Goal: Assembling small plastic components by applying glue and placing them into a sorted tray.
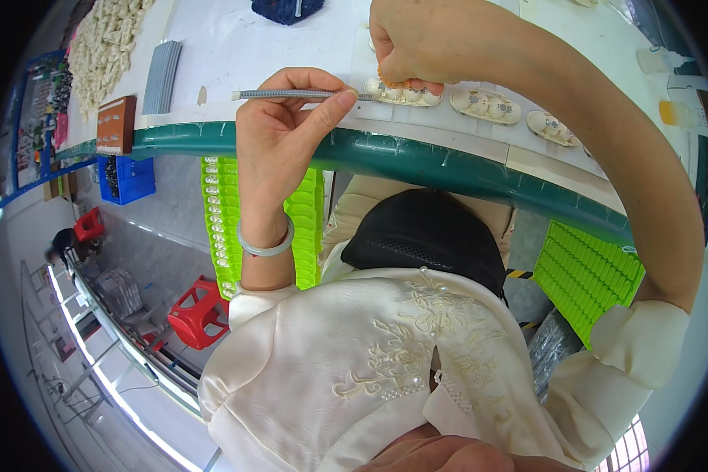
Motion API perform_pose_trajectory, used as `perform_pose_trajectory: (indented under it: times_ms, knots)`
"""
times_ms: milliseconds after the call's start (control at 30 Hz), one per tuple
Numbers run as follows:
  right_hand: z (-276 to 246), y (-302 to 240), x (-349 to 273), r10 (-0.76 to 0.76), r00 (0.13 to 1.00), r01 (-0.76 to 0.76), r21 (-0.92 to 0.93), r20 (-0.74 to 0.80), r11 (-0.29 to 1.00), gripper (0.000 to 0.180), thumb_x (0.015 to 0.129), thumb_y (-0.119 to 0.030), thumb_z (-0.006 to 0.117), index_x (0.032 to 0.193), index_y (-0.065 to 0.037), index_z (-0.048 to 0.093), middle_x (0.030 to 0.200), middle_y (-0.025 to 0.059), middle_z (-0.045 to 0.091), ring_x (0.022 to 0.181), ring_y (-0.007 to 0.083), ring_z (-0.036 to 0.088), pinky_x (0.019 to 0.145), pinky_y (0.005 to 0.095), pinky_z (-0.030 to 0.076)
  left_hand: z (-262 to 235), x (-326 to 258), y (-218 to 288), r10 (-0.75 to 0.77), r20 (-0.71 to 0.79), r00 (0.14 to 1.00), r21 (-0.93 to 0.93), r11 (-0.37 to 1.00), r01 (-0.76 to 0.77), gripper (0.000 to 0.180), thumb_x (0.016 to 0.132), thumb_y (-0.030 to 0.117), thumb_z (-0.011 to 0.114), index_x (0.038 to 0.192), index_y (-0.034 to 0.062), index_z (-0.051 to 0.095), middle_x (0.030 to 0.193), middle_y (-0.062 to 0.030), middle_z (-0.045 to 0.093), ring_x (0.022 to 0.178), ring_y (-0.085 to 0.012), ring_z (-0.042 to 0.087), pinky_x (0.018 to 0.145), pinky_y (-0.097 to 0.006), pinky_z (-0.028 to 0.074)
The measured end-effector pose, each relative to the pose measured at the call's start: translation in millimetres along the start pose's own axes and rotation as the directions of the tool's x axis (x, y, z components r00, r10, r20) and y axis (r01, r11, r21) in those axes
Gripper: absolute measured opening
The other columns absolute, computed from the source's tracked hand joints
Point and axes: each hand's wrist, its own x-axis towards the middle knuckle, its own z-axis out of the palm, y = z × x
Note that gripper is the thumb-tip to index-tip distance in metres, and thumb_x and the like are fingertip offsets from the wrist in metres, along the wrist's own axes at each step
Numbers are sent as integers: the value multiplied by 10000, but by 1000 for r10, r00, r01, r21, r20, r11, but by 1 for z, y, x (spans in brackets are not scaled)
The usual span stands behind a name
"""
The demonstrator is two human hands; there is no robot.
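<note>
My left hand (295, 118) pinches a slender grey ribbed strip (279, 94) between thumb and fingers, level above the table's near edge. The strip's right end reaches toward a cream oval piece (413, 97) with small round silvery parts in it. Above that piece my right hand (409, 51) is bent down, its fingers closed on a small orange-tan bit (391, 82), whose kind I cannot make out. My fingers partly cover the oval piece. To its right lie a second cream oval piece (485, 105) and a third one (552, 128).
Grey strips (162, 77) lie beside a brown box (116, 124) and a heap of cream pieces (110, 47). A dark blue cloth (287, 9) is at the back. Green padding (189, 139) edges the table. Green trays (588, 271) and a red stool (198, 313) stand below.
</note>
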Motion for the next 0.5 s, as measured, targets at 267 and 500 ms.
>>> perform_pose_trajectory:
  times_ms: [267, 500]
  knots:
    - [-10, -8, -2, 67, 995, -69, 36, 76, 997, 307, 690, -201, 669, 717, 101, 624, 701, 264, 625, 693, 358, 641, 607, 401, 510, 0, -1, -5, 22, 26, 999, -45, 999, -21, 153, 793, -3, 682, 920, -42, 605, 801, -56, 641, 696, -52, 575, 594, -147, 455]
    - [-14, -13, -3, 138, 981, -134, -34, 139, 990, 283, 699, -189, 650, 706, 94, 639, 674, 263, 616, 653, 339, 639, 586, 400, 506, -1, -1, -6, -4, 41, 999, -60, 998, 6, 153, 797, 0, 679, 920, -45, 601, 791, -62, 647, 691, -57, 586, 593, -152, 467]
